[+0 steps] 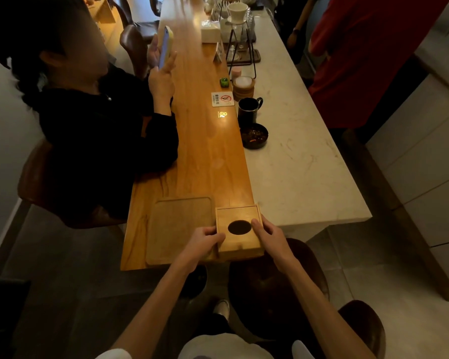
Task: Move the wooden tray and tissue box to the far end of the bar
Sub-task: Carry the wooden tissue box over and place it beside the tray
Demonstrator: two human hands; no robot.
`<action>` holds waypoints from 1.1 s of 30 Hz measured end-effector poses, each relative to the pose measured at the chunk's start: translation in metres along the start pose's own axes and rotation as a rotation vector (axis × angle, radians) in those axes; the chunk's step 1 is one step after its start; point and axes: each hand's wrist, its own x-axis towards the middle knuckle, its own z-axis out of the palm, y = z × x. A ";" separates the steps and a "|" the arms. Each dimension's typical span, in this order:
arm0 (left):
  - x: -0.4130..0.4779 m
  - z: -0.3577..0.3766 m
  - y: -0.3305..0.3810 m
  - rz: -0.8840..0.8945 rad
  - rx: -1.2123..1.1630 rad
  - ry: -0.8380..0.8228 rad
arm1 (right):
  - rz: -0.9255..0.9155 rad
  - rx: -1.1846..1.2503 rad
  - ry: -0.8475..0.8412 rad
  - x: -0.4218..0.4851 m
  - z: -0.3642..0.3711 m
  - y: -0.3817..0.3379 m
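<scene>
Wooden tissue box (244, 244) sits at the near right corner of the long table (208, 156), clasped from both sides: the left hand (202, 243) curls round its left edge, the right hand (270, 237) grips its right side, thumb on the lid. A wooden tray (179, 229) lies just beside it on the left. Ahead runs an open strip of plank, narrowed by a seated person's sleeve (161, 141) resting on the left edge and a sign card (222, 99) near the right. A mug (248, 110) and bowl (254, 136) stand on the adjoining pale stone; farther off, a white box (210, 32) and coffee stand (240, 40).
</scene>
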 end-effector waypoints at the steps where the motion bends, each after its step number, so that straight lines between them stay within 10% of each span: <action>1: 0.001 0.000 -0.001 -0.005 -0.011 0.001 | 0.000 -0.001 -0.003 0.000 0.000 0.000; 33: 0.011 -0.007 -0.015 0.026 -0.006 -0.048 | 0.020 0.057 0.000 -0.003 0.005 0.004</action>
